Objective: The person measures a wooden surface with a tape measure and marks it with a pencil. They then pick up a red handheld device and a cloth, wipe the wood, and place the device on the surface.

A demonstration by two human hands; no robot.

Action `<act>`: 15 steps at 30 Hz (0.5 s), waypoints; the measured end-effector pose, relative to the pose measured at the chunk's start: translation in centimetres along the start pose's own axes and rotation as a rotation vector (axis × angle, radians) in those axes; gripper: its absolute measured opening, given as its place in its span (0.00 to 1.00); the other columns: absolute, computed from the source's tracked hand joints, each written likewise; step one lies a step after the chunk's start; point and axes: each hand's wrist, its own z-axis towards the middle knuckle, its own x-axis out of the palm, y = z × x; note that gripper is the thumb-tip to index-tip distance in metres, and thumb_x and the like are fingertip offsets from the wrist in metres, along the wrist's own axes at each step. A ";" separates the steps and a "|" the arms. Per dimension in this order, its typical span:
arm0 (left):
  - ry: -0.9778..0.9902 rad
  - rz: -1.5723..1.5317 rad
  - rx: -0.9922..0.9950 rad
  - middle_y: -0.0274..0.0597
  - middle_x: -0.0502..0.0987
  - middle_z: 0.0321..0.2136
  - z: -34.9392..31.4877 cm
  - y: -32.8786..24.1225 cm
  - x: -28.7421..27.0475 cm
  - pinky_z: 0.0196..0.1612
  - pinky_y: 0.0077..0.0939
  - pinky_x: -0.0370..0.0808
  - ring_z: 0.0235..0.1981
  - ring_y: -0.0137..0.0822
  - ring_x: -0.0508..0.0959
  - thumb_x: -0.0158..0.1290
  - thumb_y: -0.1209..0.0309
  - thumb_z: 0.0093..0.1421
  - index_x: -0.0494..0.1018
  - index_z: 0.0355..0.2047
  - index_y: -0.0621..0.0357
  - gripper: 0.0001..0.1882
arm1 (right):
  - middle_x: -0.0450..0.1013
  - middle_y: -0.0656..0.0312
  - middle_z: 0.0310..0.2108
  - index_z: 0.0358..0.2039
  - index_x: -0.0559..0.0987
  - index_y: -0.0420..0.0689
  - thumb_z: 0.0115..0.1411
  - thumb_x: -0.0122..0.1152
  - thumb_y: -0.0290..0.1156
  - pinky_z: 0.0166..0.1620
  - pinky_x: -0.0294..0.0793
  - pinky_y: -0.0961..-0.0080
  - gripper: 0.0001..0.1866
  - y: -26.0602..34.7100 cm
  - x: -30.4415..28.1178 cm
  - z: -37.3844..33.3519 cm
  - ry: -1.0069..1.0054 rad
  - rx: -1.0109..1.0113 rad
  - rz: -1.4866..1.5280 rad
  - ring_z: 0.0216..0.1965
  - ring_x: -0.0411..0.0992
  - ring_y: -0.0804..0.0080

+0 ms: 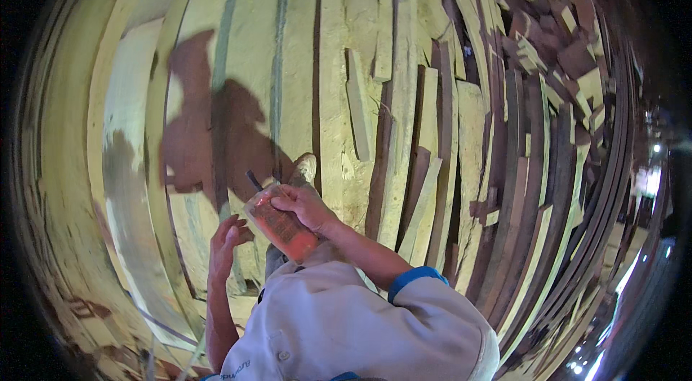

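A clear plastic cup of red drink (287, 234) tilts in front of my body, with a dark straw (254, 180) sticking out past its pale upper end. My right hand (305, 206) is wrapped round the cup's upper part, the thumb lying across its side. Just left of the cup, my left hand (231, 234) is raised with loosely bent fingers apart, holding nothing; a small gap seems to part it from the cup. Beyond the right hand, the tip of a shoe (305, 166) shows on the boards.
Long pale planks (299, 64) lie side by side underfoot. Loose narrow battens (357, 103) rest on them. To the right are more uneven boards, and a heap of wood offcuts (551, 42) lies at the far right. A dark shadow (216, 121) falls across the planks ahead.
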 end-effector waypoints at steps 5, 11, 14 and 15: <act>0.307 0.004 0.046 0.45 0.69 0.52 7.9 -8.0 7.5 0.53 0.35 0.69 0.52 0.37 0.70 0.58 0.32 0.43 0.59 0.59 0.66 0.55 | 0.74 0.65 0.39 0.46 0.74 0.43 0.63 0.55 0.38 0.46 0.69 0.78 0.15 3.6 -3.5 2.0 -0.128 -0.145 0.133 0.40 0.70 0.79; 0.603 -0.341 -0.008 0.40 0.68 0.51 14.2 -11.8 14.7 0.53 0.37 0.71 0.51 0.39 0.72 0.63 0.50 0.48 0.55 0.60 0.58 0.46 | 0.74 0.65 0.38 0.44 0.74 0.42 0.63 0.56 0.37 0.44 0.71 0.78 0.14 5.9 -9.2 3.8 -0.187 -0.461 0.474 0.38 0.71 0.79; 0.737 -0.389 -0.091 0.40 0.68 0.51 16.5 -12.5 16.4 0.54 0.38 0.70 0.52 0.39 0.71 0.63 0.54 0.49 0.55 0.61 0.58 0.44 | 0.74 0.66 0.36 0.43 0.74 0.41 0.62 0.57 0.36 0.39 0.73 0.79 0.14 7.4 -10.8 2.7 -0.213 -0.572 0.541 0.35 0.72 0.80; 0.790 -0.445 -0.101 0.41 0.68 0.51 17.1 -12.8 16.8 0.54 0.39 0.69 0.52 0.39 0.71 0.62 0.56 0.50 0.55 0.61 0.58 0.43 | 0.75 0.66 0.36 0.43 0.74 0.41 0.63 0.56 0.36 0.40 0.73 0.79 0.14 8.0 -11.0 2.3 -0.281 -0.632 0.510 0.35 0.72 0.80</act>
